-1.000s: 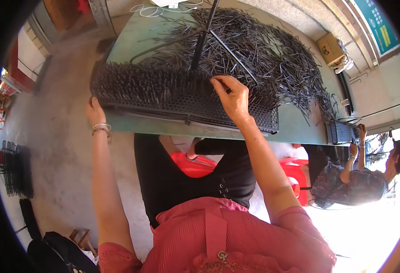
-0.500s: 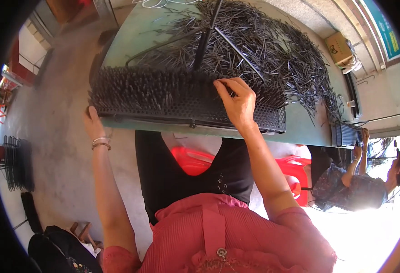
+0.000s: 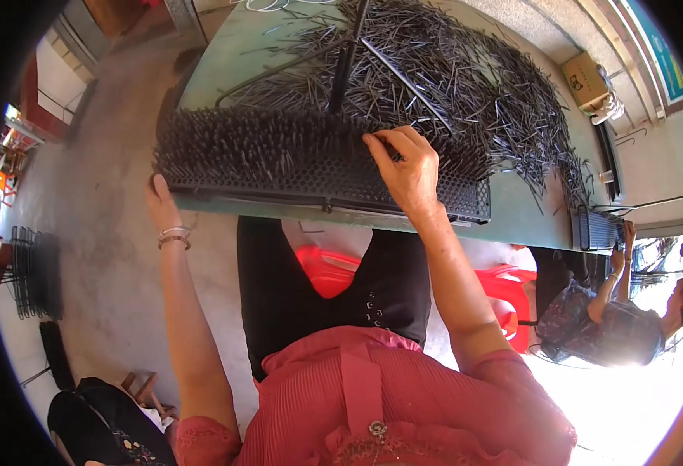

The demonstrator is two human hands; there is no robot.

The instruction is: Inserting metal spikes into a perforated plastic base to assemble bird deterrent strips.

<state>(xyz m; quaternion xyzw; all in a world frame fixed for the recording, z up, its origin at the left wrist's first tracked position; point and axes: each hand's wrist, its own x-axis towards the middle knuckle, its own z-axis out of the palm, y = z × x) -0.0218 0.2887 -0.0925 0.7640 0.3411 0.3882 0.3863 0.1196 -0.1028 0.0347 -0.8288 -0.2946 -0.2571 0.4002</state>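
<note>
A long black perforated tray (image 3: 466,198) lies along the near edge of a green table (image 3: 528,221), most of its holes filled with upright dark pins (image 3: 256,147). My left hand (image 3: 157,200) grips the tray's left end from below. My right hand (image 3: 405,167) rests on top of the tray near its middle, fingers pinched among the pins. Whether it holds a pin I cannot tell. Behind the tray lies a big loose heap of dark pins (image 3: 466,85).
A black bar (image 3: 347,54) and thin rods cross the heap. A cardboard box (image 3: 586,78) sits at the table's far right. A second person (image 3: 629,311) works at the right with another black tray (image 3: 598,231). Red stools (image 3: 504,283) stand under the table; black racks (image 3: 35,272) at left.
The view has shifted so the tray and my hands sit lower in the picture. My right hand stays on the tray's pins and my left keeps hold of the left end.
</note>
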